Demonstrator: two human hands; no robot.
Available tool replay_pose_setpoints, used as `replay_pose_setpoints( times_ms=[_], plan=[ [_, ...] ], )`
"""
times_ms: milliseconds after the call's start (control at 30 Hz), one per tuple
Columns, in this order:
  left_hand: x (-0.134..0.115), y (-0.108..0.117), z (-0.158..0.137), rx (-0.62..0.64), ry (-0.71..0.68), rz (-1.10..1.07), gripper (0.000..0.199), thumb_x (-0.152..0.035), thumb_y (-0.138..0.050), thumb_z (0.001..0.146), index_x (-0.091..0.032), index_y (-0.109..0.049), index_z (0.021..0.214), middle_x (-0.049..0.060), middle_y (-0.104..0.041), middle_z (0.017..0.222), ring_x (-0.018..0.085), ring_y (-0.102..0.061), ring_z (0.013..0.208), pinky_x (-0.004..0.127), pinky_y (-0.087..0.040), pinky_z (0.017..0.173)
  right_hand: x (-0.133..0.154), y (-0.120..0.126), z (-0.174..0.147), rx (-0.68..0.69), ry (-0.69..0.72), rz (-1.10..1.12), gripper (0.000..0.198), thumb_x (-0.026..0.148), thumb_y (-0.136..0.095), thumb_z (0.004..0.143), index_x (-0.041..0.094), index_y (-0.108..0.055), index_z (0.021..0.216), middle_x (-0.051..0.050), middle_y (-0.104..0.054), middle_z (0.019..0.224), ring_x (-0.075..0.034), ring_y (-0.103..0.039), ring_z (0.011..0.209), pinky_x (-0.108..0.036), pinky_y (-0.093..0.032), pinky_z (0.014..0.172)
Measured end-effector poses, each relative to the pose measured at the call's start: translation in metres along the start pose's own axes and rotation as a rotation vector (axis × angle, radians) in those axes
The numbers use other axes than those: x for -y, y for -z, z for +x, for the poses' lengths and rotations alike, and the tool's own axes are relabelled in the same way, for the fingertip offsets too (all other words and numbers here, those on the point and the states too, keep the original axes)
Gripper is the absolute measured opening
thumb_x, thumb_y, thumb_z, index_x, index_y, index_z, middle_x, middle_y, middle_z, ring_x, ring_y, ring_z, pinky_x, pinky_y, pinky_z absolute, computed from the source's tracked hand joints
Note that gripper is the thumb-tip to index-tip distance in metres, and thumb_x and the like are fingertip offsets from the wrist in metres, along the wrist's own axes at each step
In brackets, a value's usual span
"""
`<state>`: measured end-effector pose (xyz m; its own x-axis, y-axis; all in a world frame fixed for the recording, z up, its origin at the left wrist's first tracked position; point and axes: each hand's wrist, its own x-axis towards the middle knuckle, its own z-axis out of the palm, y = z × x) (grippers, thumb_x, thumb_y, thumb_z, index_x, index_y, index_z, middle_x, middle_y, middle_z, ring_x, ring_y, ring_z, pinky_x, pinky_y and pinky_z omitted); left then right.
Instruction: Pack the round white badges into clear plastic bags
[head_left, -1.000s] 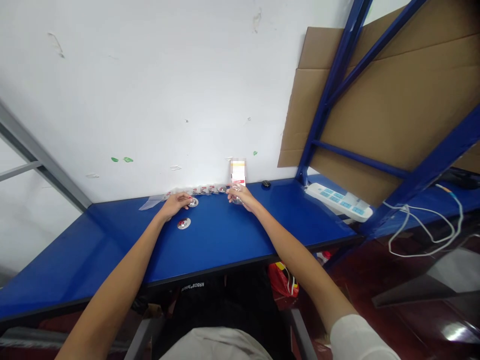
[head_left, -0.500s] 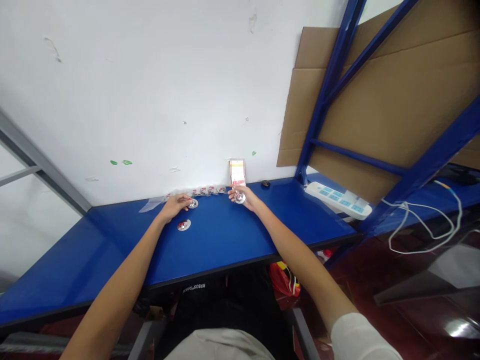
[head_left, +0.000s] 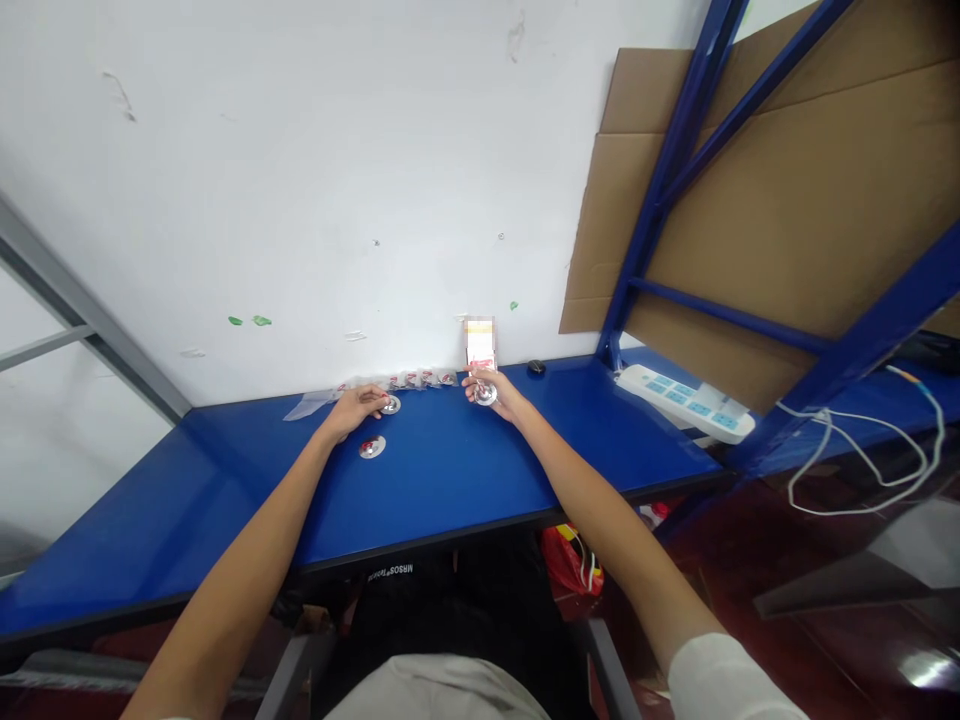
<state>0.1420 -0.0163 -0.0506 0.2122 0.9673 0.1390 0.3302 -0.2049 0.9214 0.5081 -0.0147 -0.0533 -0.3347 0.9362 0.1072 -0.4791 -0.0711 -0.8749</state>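
- Blue tabletop (head_left: 450, 490) lies under both hands; three shiny discs show, one at each hand and one lying apart.
- Left hand (head_left: 358, 408): mostly closed, fingers bent, tips meeting at the red part of the left disc (head_left: 391, 405). It seems to pinch it at or just over the table; whether the disc's rim touches the surface, I cannot tell.
- Right hand (head_left: 495, 388): half curled, fingers and thumb around the right disc (head_left: 486, 394), whose round silver face shows. The grip looks light; the far fingers are too small to read.
- Near disc (head_left: 372, 447): flat on the table, nearer the person than the left hand, untouched, with red on its face.
- Change: a second ago the right disc is a blur in the fingers; now its face shows clearly. The left hand matches the earlier views, apart from a slight shift of the camera. I judge that the handling is on the right while the left holds steady.
- Around them: a row of small packets (head_left: 411, 380) with red marks along the wall, clear plastic (head_left: 309, 404) at its left end, and a white-and-red box (head_left: 481, 343) upright just behind the right hand.
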Motion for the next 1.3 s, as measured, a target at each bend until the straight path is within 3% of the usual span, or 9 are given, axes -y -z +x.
replay_pose_setpoints(
  times_ms=[367,867,1300],
  plan=[
    [-0.012,-0.002,-0.006,0.001,0.029,-0.003,0.058,-0.064,-0.092,0.067,-0.017,-0.071,0.093,0.006,-0.078,0.089,0.018,-0.067,0.070,0.032,-0.056,0.072,-0.001,-0.001,-0.001,0.031,-0.015,0.005,0.032,0.025,-0.076,0.089,0.016,-0.063,0.117,-0.007,-0.079,0.089,-0.018,-0.073,0.067,-0.026,-0.063,0.057],
    [-0.009,-0.003,-0.005,-0.005,0.013,0.007,0.058,-0.065,-0.092,0.066,-0.017,-0.071,0.091,0.005,-0.077,0.086,0.018,-0.066,0.069,0.032,-0.056,0.070,0.000,-0.006,-0.004,0.035,-0.017,-0.013,0.033,0.022,-0.076,0.089,0.015,-0.061,0.118,-0.007,-0.078,0.088,-0.018,-0.072,0.064,-0.027,-0.062,0.055],
    [-0.017,-0.004,-0.008,-0.002,0.031,0.002,0.049,-0.059,-0.089,0.071,-0.018,-0.070,0.090,0.005,-0.076,0.086,0.018,-0.066,0.068,0.032,-0.055,0.070,-0.002,-0.005,-0.002,0.049,-0.004,-0.027,0.037,0.021,-0.076,0.088,0.014,-0.062,0.122,-0.008,-0.079,0.089,-0.018,-0.072,0.064,-0.028,-0.062,0.054]
  ],
)
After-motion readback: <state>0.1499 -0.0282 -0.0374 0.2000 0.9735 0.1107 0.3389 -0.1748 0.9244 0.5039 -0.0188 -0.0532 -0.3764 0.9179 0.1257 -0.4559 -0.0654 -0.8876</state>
